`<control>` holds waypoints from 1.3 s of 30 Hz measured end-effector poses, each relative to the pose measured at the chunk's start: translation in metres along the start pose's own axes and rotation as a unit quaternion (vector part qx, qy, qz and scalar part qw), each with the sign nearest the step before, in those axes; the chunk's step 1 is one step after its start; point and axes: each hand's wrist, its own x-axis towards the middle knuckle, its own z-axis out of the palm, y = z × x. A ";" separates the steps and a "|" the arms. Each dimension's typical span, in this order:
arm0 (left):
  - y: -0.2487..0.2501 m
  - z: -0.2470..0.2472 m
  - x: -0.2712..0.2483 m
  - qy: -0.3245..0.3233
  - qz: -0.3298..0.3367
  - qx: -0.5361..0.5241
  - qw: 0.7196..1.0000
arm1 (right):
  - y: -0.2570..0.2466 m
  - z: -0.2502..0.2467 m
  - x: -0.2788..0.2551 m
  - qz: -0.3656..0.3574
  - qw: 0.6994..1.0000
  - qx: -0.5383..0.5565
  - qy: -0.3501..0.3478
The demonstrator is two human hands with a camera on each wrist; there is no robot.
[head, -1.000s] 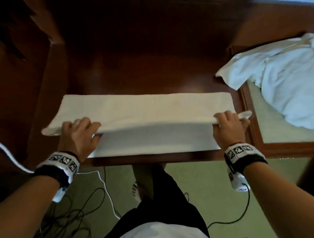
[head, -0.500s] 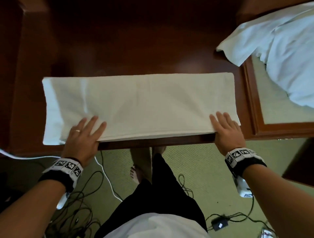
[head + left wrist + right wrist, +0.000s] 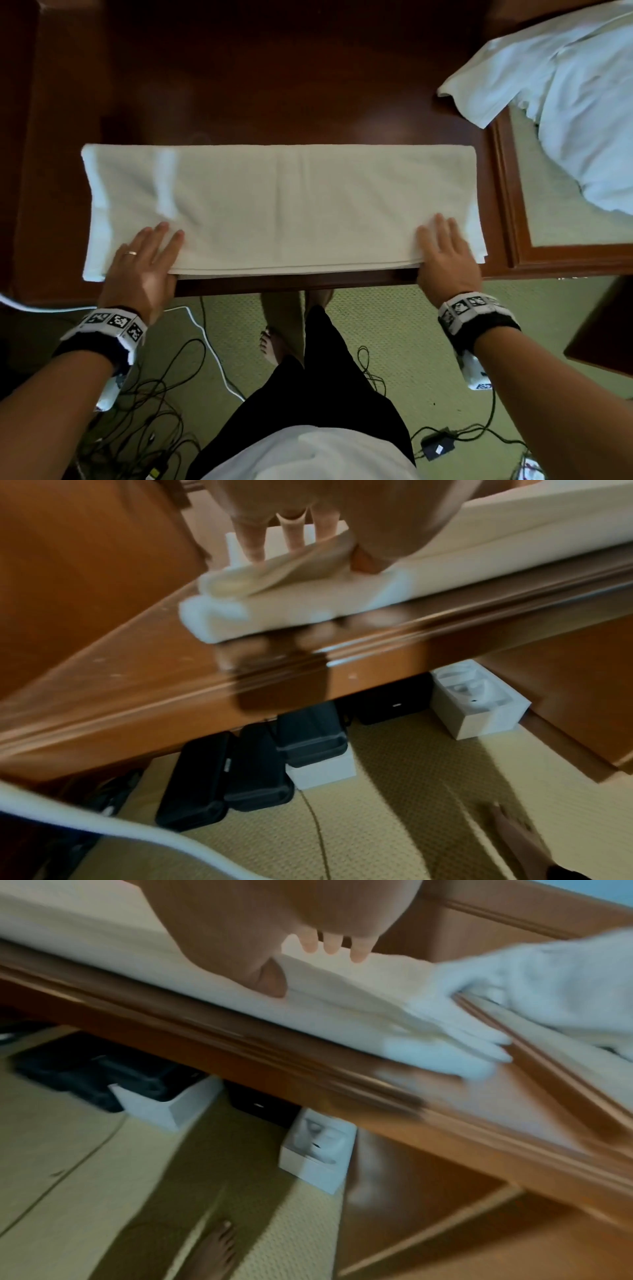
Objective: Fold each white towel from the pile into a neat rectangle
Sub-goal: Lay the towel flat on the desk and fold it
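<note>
From the head view, a long white towel (image 3: pixel 281 209) folded into a band lies along the near edge of the glossy dark wooden surface (image 3: pixel 260 78). The left hand (image 3: pixel 144 263) and right hand (image 3: pixel 445 260) press flat on its near corners, fingers straight. A rumpled white pile (image 3: pixel 565 102) sits far right; cables (image 3: pixel 164 387) cross the green carpet (image 3: pixel 394 325).

Left wrist view: black cases (image 3: pixel 253 767) and white boxes (image 3: pixel 479 704) crowd under the surface.

Right wrist view: blurred, soft layered towel edges.

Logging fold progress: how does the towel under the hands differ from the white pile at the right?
The towel lies flat as a long, straight-edged strip; the pile is crumpled and uneven. Left hand and right hand rest flat on the towel; nothing touches the pile. Both are white cloth.
</note>
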 end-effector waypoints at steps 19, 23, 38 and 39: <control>0.058 -0.008 0.057 -0.062 -0.014 0.012 0.998 | -0.144 0.003 0.045 -0.097 0.990 0.046 -0.087; 0.002 0.004 0.034 -0.103 -0.133 0.028 0.985 | -0.134 0.010 0.039 -0.110 0.985 0.002 -0.134; 0.096 0.021 0.071 -0.079 -0.089 0.008 0.993 | -0.085 0.017 0.068 -0.072 0.995 0.009 -0.070; 0.094 0.022 0.071 -0.074 -0.086 0.012 0.993 | -0.059 0.016 0.063 -0.034 0.997 0.012 -0.073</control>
